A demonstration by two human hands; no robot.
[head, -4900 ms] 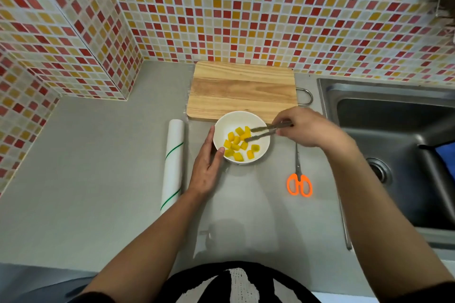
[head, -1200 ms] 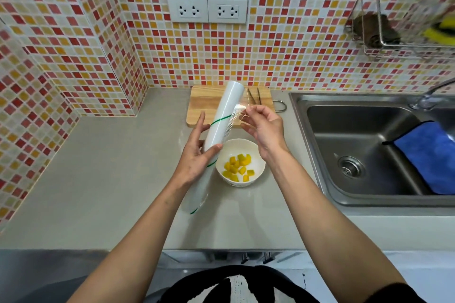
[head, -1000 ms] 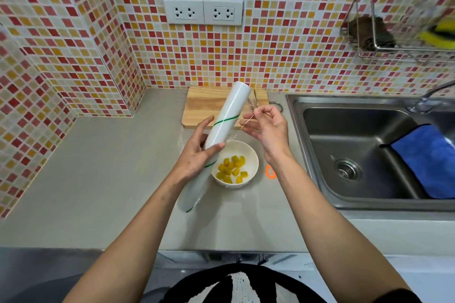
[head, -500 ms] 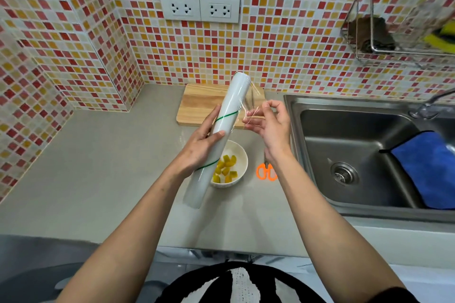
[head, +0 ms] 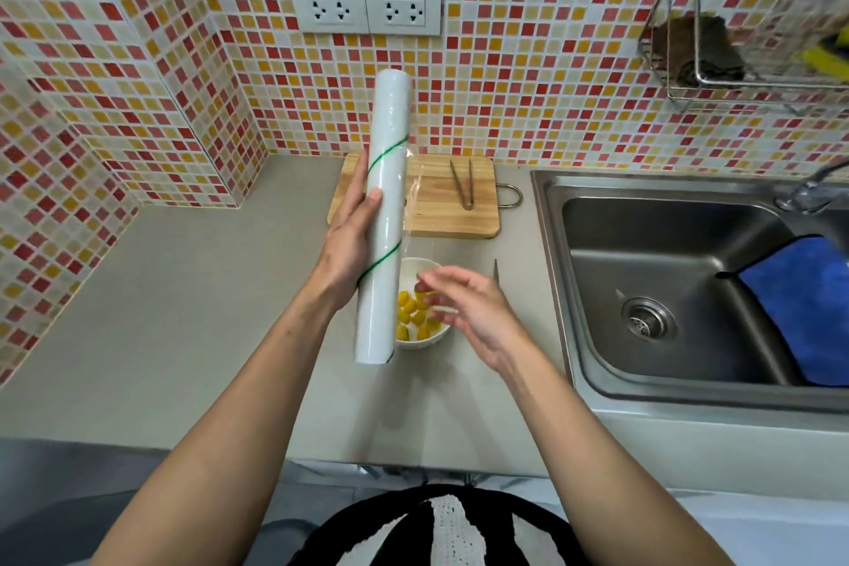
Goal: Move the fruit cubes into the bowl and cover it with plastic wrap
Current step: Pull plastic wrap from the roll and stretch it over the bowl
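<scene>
fingers (head: pixel 374 196) grip wrap roll (head: pixel 386 216) hiding part of bowl (head: pixel 425 267), tongs (head: pixel 461 182) behind.

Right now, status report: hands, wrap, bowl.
Left hand grips plastic wrap roll, upright. Right hand open over bowl. Fruit cubes in bowl, uncovered. Nothing in the way.

I am looking into a home kitchen. Beyond my fingers (head: pixel 367 202) the wall is covered in small red, orange and cream mosaic tiles (head: pixel 528 60), with a white double power socket (head: pixel 366 9) set into it. A grey stone-look worktop (head: pixel 183 313) runs under them, carrying a pale wooden chopping board (head: pixel 455 216). To the right of my fingers sits a stainless steel sink (head: pixel 680 290) with a round drain, and above it hangs a wire rack (head: pixel 744 80) holding scouring pads.
</scene>
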